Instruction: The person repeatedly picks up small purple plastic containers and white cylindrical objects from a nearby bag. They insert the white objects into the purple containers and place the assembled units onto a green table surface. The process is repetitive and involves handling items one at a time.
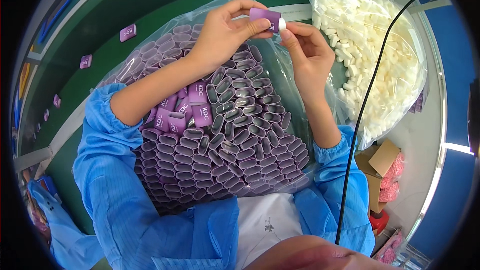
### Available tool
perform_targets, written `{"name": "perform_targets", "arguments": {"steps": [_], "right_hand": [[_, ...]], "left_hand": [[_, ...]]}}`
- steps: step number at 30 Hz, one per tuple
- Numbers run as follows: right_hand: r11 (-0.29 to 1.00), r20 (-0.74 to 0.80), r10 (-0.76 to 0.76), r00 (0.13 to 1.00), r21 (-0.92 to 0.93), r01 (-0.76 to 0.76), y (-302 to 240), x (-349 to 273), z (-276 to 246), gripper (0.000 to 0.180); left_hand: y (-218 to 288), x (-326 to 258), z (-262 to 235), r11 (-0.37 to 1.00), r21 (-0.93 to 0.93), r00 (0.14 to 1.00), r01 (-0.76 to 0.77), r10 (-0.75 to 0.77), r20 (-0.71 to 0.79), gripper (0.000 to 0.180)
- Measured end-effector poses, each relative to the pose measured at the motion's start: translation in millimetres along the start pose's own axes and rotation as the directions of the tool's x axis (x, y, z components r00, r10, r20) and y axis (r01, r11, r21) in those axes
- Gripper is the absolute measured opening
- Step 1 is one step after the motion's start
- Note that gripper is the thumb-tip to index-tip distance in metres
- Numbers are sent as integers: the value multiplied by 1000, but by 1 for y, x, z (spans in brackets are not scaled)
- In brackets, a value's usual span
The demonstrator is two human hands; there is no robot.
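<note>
- Currently, in the head view, the left hand (220, 32) is closed around a purple shell (264, 18), thumb on its near side, raised above the bag of shells.
- The right hand (311, 52) pinches a small white piece (282, 24) between thumb and fingertip, right at the shell's end; how far in it sits, I can't tell.
- Pale lettering marks the held shell, partly covered by the thumb, and the loose purple shells (202, 115) lying on their sides below.
- Most shells in the clear bag (287, 77) stand with open ends up.
- A bag of white pieces (370, 45) lies to the right.
- More purple pieces (128, 33) dot the green bench (107, 52) at left.
- A black cable (348, 170) crosses before a cardboard box (385, 157).
</note>
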State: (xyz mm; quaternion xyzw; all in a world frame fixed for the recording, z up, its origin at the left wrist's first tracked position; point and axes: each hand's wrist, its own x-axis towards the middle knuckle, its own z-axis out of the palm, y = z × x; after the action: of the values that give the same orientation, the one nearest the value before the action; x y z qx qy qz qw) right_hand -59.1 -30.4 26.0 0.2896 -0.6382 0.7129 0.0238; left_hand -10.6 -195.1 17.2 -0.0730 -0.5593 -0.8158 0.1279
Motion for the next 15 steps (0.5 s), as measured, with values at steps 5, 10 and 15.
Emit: {"name": "perform_targets", "arguments": {"steps": [5,10,15], "right_hand": [[992,-24,112,993,-56,-113,-1,-3,1,12],[966,74,42,996,250,-60,18,1,-9,11],[967,11,-252,968,-32,253,20,-3,0,13]], "left_hand": [[1,0,-5,952,299,998,-58,48,39,26],[3,-3,0,987,152,996,51,-61,61,27],[-6,-5,0,963,-176,978,201,-208,-17,27]]}}
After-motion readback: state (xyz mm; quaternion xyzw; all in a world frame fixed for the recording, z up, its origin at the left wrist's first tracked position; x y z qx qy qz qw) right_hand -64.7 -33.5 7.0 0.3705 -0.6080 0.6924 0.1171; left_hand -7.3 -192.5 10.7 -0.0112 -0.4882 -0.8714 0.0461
